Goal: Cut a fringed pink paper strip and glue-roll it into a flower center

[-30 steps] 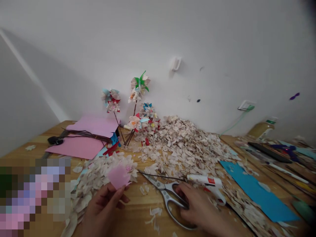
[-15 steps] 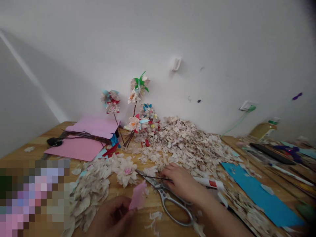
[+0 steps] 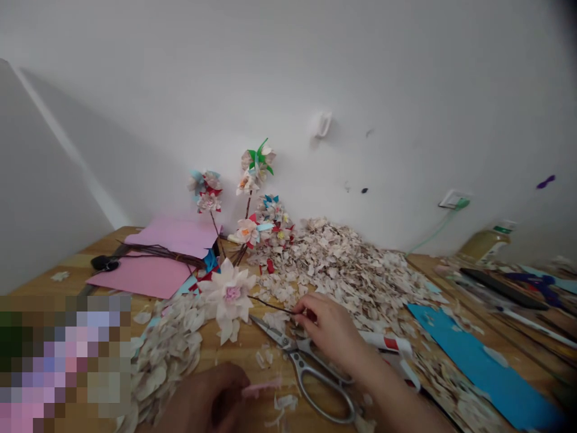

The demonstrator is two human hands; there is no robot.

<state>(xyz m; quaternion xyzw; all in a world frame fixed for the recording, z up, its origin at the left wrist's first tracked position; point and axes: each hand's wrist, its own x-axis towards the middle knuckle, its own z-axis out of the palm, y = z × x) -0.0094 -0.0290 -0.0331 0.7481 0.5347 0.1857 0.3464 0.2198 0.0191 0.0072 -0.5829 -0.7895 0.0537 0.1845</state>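
Note:
My right hand (image 3: 320, 322) pinches the thin brown twig (image 3: 273, 305) that carries a large white flower (image 3: 225, 294) with a pink centre. The bloom hangs over the table, left of the hand. Lower down, my left hand (image 3: 216, 388) is closed on a small piece of pink paper (image 3: 262, 386), seen almost edge-on and slightly blurred. Between the hands lie metal scissors (image 3: 311, 373), blades pointing up and left. A white tube with a red mark (image 3: 387, 343) sits beside my right wrist, partly hidden by the arm.
Dried petals (image 3: 351, 258) are heaped against the wall, with a smaller pile (image 3: 166, 349) at left. Finished flowers (image 3: 256, 162) stand behind. Pink sheets (image 3: 144, 273) lie at left, a blue sheet (image 3: 478, 361) at right. A bottle (image 3: 487, 240) and glue gun (image 3: 532, 285) are far right.
My right hand has lifted the flower by its twig off the table beside the petals. My left hand has moved slightly lower, and the pink paper has turned nearly edge-on.

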